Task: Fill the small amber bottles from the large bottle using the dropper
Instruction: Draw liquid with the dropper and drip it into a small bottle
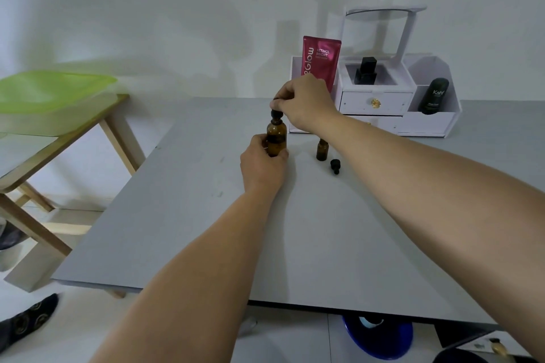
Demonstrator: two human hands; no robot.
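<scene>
Left grip (265,165) clamps the large amber bottle (276,138) steady; right grip (303,106), directly above, pinches its dropper (276,112); uncapped small amber bottle (322,150) waits rightward.

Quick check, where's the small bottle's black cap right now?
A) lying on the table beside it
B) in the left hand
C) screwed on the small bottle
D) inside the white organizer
A: the black cap lies on the grey table, just right of the small amber bottle.
</scene>
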